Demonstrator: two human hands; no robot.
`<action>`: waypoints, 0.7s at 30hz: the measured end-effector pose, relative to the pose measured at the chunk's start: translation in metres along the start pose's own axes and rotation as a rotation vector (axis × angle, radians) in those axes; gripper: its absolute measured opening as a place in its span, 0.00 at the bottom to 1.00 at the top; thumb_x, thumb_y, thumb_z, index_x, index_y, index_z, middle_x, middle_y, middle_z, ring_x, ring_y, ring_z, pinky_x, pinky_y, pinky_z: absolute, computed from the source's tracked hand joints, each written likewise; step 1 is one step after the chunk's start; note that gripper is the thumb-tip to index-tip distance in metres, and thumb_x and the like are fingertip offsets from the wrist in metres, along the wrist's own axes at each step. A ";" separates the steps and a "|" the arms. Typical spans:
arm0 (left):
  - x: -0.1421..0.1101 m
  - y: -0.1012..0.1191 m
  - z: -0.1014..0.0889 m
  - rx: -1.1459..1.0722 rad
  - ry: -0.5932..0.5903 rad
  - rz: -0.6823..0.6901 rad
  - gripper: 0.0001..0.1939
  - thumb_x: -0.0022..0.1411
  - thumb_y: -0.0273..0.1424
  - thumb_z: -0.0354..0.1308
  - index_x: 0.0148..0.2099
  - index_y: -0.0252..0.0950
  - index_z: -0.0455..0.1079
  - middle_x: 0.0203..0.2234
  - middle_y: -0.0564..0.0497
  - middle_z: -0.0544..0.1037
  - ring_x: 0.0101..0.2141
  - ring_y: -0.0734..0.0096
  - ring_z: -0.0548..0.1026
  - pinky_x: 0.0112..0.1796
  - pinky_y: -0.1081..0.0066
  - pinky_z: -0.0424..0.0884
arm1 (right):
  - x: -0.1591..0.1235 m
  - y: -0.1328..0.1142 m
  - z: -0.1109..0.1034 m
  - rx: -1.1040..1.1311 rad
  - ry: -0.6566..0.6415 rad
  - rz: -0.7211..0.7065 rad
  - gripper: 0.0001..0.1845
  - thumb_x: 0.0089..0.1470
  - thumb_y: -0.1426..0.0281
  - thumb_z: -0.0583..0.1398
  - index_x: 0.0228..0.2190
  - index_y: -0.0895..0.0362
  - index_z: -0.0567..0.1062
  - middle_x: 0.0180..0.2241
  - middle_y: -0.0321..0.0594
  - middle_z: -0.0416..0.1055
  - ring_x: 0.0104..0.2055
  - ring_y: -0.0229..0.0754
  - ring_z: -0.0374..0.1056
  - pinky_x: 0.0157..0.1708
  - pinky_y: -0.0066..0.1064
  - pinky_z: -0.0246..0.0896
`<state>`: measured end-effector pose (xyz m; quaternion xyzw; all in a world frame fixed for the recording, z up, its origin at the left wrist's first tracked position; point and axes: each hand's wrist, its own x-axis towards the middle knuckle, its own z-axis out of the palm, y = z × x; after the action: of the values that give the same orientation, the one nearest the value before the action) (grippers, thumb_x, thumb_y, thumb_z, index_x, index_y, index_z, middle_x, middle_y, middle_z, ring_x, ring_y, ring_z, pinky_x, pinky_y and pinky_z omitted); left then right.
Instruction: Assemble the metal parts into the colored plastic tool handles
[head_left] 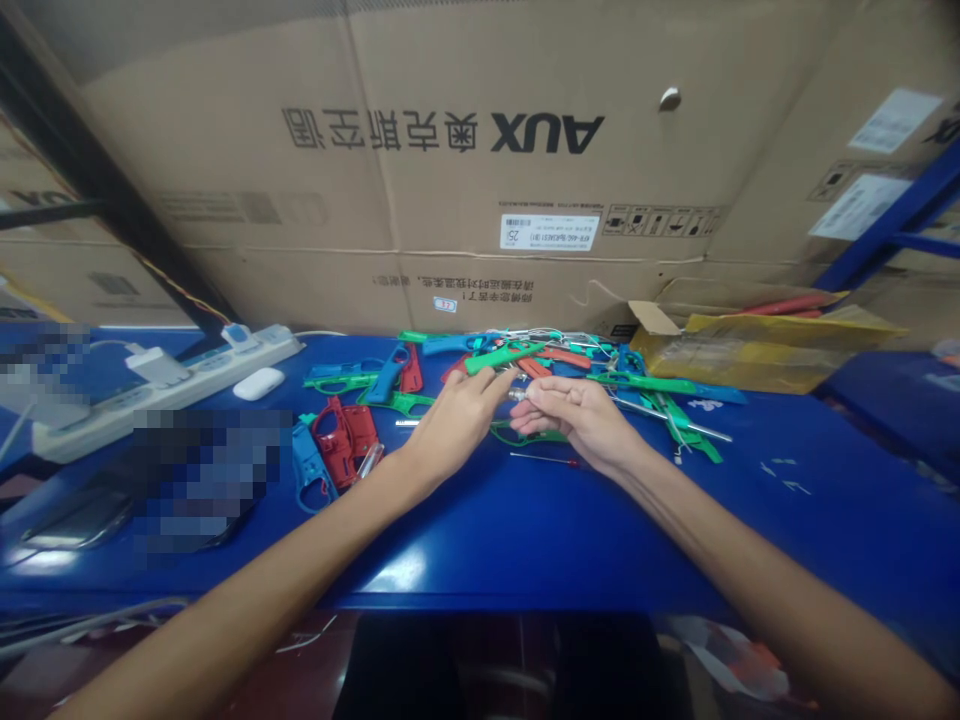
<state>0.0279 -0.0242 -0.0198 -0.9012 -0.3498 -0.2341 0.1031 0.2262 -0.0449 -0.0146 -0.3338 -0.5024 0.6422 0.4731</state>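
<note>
My left hand [457, 420] reaches over the blue table [525, 520], fingers closed in a pinch at the edge of a pile of green, blue and red plastic shells [525, 360]. What its fingertips hold is too small to make out. My right hand [577, 412] is beside it, fingers curled around a small silvery metal piece [519, 395] that pokes out towards the left hand. A green shell [517, 435] lies under and between both hands. A thin rod with a red tip [544, 459] lies just in front of the right hand.
Red and blue shells [334, 445] lie left of my left arm. A white power strip [172, 385] and a white earbud case [258, 383] sit at back left. An open cardboard box with a plastic bag [757, 350] stands at back right. Large cardboard cartons [480, 170] wall the back.
</note>
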 end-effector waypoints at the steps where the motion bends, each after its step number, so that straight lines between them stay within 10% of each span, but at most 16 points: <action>1: 0.000 0.001 0.001 0.008 0.011 -0.006 0.23 0.71 0.21 0.42 0.65 0.36 0.60 0.44 0.42 0.77 0.42 0.60 0.76 0.42 0.63 0.65 | 0.000 0.000 0.000 0.011 0.001 0.001 0.14 0.48 0.63 0.73 0.31 0.59 0.78 0.31 0.43 0.81 0.30 0.39 0.78 0.38 0.33 0.78; 21: 0.003 0.004 -0.001 0.090 0.067 -0.008 0.18 0.76 0.29 0.45 0.64 0.29 0.61 0.41 0.41 0.81 0.41 0.61 0.79 0.43 0.64 0.66 | 0.001 -0.009 -0.005 -0.070 -0.022 -0.108 0.14 0.55 0.59 0.67 0.35 0.56 0.76 0.33 0.41 0.81 0.34 0.40 0.78 0.40 0.35 0.75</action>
<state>0.0326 -0.0258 -0.0172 -0.8859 -0.3600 -0.2484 0.1541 0.2322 -0.0416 -0.0077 -0.3157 -0.5471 0.6012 0.4895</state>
